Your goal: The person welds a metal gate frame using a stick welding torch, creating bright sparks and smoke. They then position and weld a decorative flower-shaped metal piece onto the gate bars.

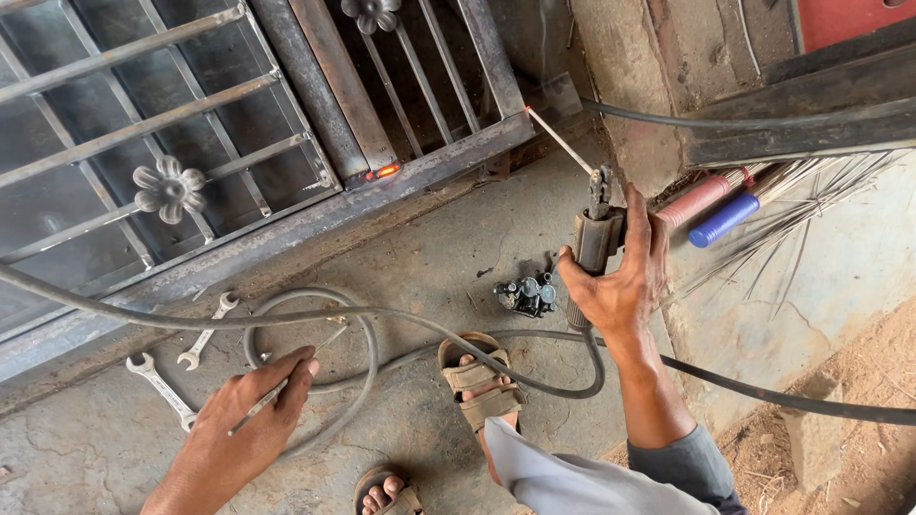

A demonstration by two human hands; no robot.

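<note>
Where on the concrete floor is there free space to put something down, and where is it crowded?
Free: bare concrete floor between the gate frame and the cable loop, and left of the left hand below the spanners. Crowded: around the sandalled foot, cables and the right hand.

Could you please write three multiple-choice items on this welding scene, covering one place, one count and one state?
1. Where do the spanners lie?
A. on the concrete floor below the gate frame
B. on top of the gate bars
C. in the right hand

2. How many metal flower ornaments show on the gate?
A. one
B. two
C. four

3. What is the state of the spot on the frame's lower bar?
A. painted blue
B. wet
C. glowing orange

Answers:
1 A, they rest by the left hand.
2 B, one at left, one at the top edge.
3 C, the weld spot glows, left of the electrode holder gripped in the right hand.
</note>
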